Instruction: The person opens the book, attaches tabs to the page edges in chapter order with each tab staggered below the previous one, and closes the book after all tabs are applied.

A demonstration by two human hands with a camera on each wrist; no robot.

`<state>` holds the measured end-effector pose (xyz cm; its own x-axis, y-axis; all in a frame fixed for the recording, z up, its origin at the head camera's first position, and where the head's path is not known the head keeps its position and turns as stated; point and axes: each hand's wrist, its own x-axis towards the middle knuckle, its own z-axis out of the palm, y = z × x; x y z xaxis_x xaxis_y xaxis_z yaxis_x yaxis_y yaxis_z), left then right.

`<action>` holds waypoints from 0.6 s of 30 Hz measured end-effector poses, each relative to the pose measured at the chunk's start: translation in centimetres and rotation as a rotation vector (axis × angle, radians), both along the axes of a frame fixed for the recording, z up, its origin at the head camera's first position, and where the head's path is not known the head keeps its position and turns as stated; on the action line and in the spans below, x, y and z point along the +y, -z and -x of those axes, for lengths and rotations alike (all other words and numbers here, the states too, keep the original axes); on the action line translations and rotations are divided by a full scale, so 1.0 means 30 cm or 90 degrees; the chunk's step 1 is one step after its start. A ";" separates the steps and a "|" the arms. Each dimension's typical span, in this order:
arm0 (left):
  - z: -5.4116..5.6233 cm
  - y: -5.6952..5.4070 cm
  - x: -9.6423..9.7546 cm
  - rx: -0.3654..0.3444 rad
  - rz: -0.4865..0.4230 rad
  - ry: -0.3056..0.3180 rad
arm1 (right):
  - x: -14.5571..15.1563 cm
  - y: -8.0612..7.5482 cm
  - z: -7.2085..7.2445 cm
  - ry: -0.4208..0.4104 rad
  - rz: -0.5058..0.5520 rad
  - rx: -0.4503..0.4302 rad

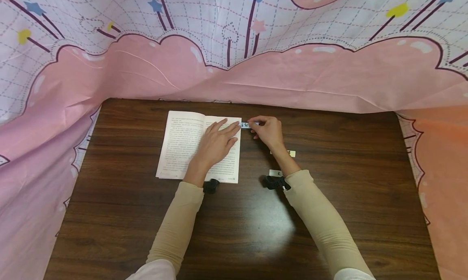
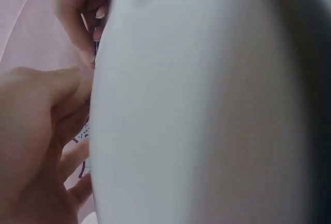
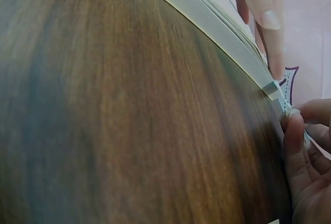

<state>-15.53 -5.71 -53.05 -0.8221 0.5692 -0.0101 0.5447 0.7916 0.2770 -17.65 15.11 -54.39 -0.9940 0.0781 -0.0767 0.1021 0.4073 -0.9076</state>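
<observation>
An open book [image 1: 180, 146] with printed pages lies on the table. My left hand [image 1: 216, 144] rests on its right page, fingers spread and pointing to the upper right corner. At that page's right edge, near the top, is a small light-blue paper strip [image 1: 244, 125] with dark handwriting. My right hand [image 1: 269, 131] pinches the strip's outer end between thumb and forefinger. Close up in the right wrist view, the strip [image 3: 280, 101] meets the edge of the book, beside a left fingertip. A blurred pale surface [image 2: 155, 105] fills most of the left wrist view.
A yellow slip [image 1: 291, 153] and a whitish slip [image 1: 275, 173], both marked, lie partly under the right forearm. The dark wooden table [image 1: 351, 150] is bordered by a pink patterned curtain [image 1: 256, 91] at the back and sides.
</observation>
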 end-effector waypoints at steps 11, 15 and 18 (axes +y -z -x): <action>-0.008 0.001 0.010 -0.022 0.025 0.012 | 0.010 0.002 -0.005 -0.002 0.003 -0.016; -0.013 0.004 0.012 -0.021 0.045 0.015 | 0.009 0.001 -0.006 -0.007 0.000 -0.023; -0.011 0.006 0.013 -0.009 0.055 0.013 | 0.006 -0.002 -0.004 -0.009 0.006 -0.021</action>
